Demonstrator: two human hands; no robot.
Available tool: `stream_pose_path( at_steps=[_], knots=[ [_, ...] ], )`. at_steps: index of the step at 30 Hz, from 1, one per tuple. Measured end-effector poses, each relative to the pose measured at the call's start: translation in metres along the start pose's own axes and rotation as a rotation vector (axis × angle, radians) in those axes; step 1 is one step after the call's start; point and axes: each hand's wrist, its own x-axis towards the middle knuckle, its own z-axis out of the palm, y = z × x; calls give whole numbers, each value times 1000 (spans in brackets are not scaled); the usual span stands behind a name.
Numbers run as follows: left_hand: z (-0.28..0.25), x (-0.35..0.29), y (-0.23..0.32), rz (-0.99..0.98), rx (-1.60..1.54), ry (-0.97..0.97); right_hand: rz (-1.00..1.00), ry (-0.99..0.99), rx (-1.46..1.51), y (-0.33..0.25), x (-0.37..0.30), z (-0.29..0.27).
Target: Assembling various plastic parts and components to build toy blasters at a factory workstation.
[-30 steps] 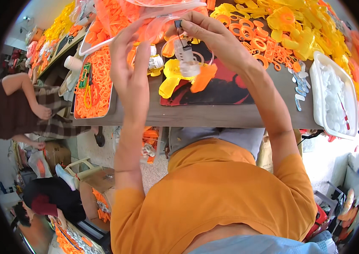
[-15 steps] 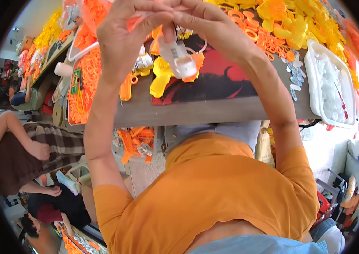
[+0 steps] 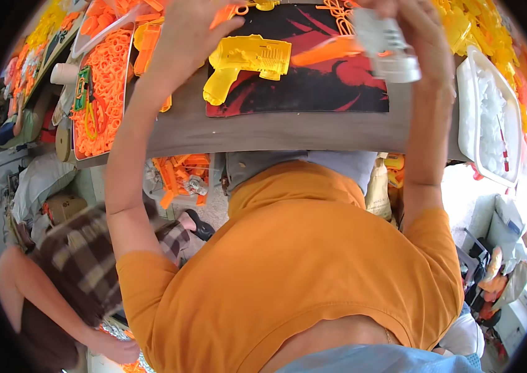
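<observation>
My right hand (image 3: 426, 34) is closed on a clear plastic toy part (image 3: 389, 48) with a round end, blurred by motion, above the right side of the black-and-red mat (image 3: 313, 93). My left hand (image 3: 195, 28) is at the upper left, thumb stretched away from the fingers, whose tips the top edge partly cuts off. Just beyond its thumb is an orange piece (image 3: 225, 15); I cannot tell whether they touch. Between my hands a yellow toy gun body (image 3: 251, 59) lies on the mat. Beside it is a long orange piece (image 3: 326, 51).
On the left, a tray of orange parts (image 3: 105, 87) holds green- and yellow-handled tools (image 3: 86, 102). A white bin (image 3: 466, 105) of clear parts stands right, with yellow parts (image 3: 462, 25) heaped behind. A person's arm (image 3: 46, 304) shows at the lower left.
My hands have moved apart; the clear part went right with my right hand. The yellow toy gun body now shows fully on the mat. The person at the left has shifted lower in view.
</observation>
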Motion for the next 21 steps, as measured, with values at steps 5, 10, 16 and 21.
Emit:
stream_pose_path(
  at_steps=[5,10,16,21],
  knots=[
    [64,-46,-71,412,194,231,140,-244,-439,-51,6,-42],
    [48,-43,-19,122,544,-34,443,-602,-884,33,10,-17],
    [78,-48,8,-514,-488,223,434,-267,-1028,105,-1,-12],
    [87,-60,14,-790,-684,205,210,-95,-1057,113,-10,-10]
  ],
)
